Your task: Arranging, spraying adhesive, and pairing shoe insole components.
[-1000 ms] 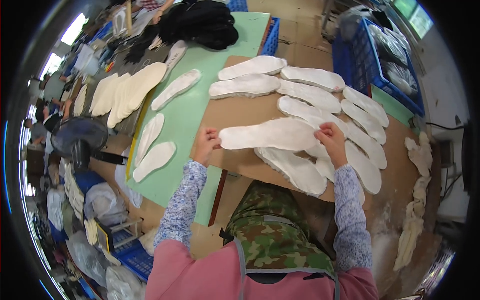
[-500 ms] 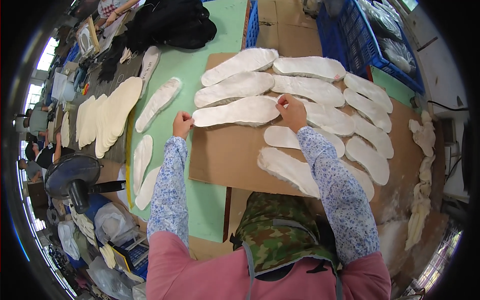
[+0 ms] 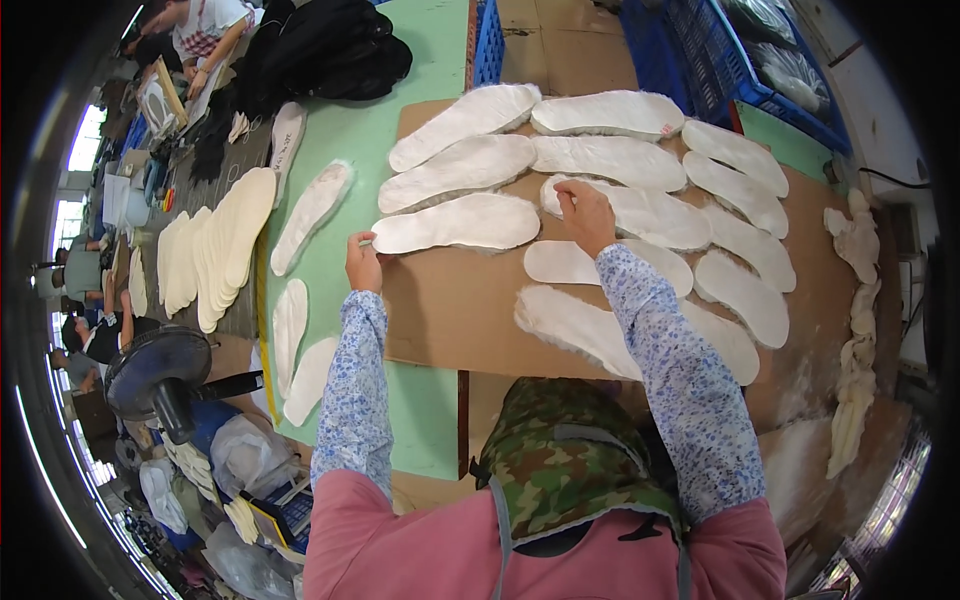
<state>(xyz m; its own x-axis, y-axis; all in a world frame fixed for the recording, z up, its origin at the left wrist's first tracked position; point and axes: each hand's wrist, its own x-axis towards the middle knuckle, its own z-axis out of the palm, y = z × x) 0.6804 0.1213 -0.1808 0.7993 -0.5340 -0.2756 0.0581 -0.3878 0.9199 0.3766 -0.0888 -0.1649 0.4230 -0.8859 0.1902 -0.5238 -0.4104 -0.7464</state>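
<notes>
White fleecy shoe insoles lie in rows on a brown cardboard sheet [image 3: 440, 320]. My left hand [image 3: 364, 262] pinches the left tip of one insole [image 3: 457, 222], which lies flat below two others at the left of the sheet. To the right of that insole and apart from it is my right hand [image 3: 586, 215]. Its thumb and fingers are drawn together over the left end of another fleecy insole [image 3: 660, 217]; whether they grip anything is hidden. Just below the right wrist lies a smooth-edged insole [image 3: 560, 263], partly covered by my sleeve.
Several loose insoles [image 3: 312, 218] lie on the green tabletop [image 3: 420, 410] to the left, beside cream insole blanks [image 3: 250, 225] in a fanned row. Black cloth [image 3: 340, 50] is heaped at the back. Blue crates [image 3: 735, 70] stand far right. A fan [image 3: 160, 375] is at left.
My right hand has let go of the insole's right end and sits just beyond it. The insole lies flatter, with my left hand still at its tip. The whole view has shifted slightly.
</notes>
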